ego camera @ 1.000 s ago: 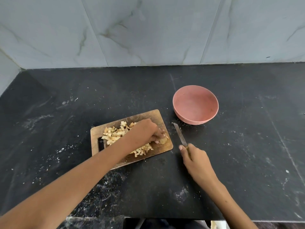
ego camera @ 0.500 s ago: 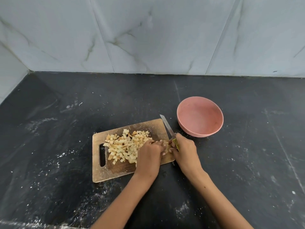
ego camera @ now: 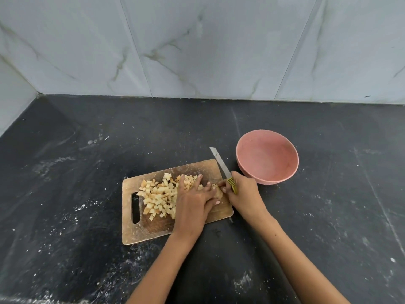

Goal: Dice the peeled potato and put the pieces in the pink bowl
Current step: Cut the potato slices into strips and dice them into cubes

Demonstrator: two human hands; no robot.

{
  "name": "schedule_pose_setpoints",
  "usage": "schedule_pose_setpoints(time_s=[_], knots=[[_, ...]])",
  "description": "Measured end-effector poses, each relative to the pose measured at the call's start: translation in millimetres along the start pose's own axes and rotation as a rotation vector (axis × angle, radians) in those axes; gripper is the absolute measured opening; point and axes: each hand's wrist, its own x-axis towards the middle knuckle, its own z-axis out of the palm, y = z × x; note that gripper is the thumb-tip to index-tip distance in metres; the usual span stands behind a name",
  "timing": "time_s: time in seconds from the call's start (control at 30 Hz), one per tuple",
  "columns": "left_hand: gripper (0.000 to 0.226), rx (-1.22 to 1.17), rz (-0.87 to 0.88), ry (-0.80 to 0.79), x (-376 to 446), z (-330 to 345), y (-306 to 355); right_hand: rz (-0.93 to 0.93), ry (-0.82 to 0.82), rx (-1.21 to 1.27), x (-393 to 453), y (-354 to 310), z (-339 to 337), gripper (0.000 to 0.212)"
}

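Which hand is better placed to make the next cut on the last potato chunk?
Right. The right hand already grips the knife, with the blade beside the potato chunk. The left hand pins that chunk on the cutting board.

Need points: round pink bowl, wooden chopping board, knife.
Round pink bowl (ego camera: 294,160): head view, right rim.
Wooden chopping board (ego camera: 153,229): head view, bare near part.
Green-handled steel knife (ego camera: 220,160): head view, mid-blade.

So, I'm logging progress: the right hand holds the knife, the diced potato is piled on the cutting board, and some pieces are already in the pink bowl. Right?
Not quite. The head view shows the pink bowl holding no pieces. The rest stands: the right hand holds the knife, and the diced potato is piled on the cutting board.
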Motion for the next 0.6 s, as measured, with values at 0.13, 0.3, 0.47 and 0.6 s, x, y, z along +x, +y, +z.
schedule_pose_setpoints(time_s=[0.13, 0.3, 0.47, 0.6], knots=[[0.031, 0.070, 0.072, -0.082, 2, -9, -10, 0.028, -0.031, -0.045, -3, -4, -2, 0.008], [0.024, 0.047, 0.043, -0.041, 2, -7, -5, 0.200, -0.061, 0.028, -20, -15, -14, 0.022], [0.018, 0.053, 0.009, 0.000, 0, -4, 1, 0.269, -0.165, -0.094, -46, -21, -7, 0.029], [0.019, 0.082, 0.008, 0.005, 0, -2, 1, 0.281, -0.222, -0.140, -53, -23, -2, 0.025]])
